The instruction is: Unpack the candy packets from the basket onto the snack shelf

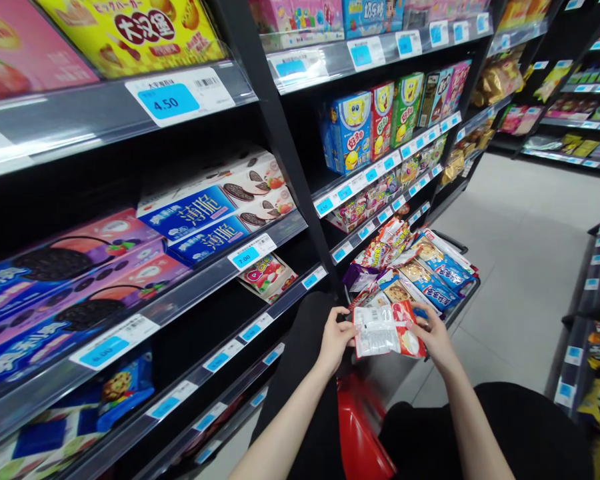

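Observation:
A red and silver-white snack packet is held up between both hands, its printed back turned towards me. My left hand pinches its left edge, and my right hand grips the right edge. Just beyond the packet stands a cart or basket with a dark rim, heaped with snack packs. Blue cookie packs lie on its right side, red and yellow candy bags on its left.
Shelves with price tags run along my left, stocked with blue biscuit boxes and cartoon-printed boxes. A red, glossy object is between my legs. Pale floor tiles lie ahead right, and another shelf borders the right.

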Available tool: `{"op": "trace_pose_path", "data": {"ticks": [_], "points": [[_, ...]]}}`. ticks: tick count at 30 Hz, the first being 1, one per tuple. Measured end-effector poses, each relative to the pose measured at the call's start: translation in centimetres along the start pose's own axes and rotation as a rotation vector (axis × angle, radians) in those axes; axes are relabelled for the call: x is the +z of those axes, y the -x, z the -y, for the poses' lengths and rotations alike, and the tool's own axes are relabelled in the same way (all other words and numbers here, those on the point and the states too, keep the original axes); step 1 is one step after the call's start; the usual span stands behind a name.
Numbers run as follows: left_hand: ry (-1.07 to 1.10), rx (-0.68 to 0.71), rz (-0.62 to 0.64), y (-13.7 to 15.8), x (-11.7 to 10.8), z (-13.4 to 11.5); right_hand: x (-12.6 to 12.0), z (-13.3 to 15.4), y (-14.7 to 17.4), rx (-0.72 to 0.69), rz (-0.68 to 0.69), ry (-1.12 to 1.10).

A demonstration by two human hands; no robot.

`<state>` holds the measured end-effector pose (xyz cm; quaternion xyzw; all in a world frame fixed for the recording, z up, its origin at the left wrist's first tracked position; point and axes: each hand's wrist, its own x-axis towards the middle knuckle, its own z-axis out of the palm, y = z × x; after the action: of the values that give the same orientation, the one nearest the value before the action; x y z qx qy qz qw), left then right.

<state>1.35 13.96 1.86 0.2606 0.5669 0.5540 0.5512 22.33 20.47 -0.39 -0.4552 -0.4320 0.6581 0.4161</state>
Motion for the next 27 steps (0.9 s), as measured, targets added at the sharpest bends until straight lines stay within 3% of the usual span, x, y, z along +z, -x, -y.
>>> {"op": "trace_pose_path", "data": {"ticks": [11,21,27], "points": [[0.206,-0.157,0.055,-0.4,-0.2,0.2,-0.3,0.9,0.5,0.054,0.109,-0.284],[-0.05,-0.089,0.004,-0.3,-0.1,0.4,-0.3,0.3,0.2,-0.008,0.031,0.207],[-0.4,0.028,-0.038,0.1,0.0,0.4,-0.7,-0.1,-0.2,-0.079,-0.044,0.374]]}}
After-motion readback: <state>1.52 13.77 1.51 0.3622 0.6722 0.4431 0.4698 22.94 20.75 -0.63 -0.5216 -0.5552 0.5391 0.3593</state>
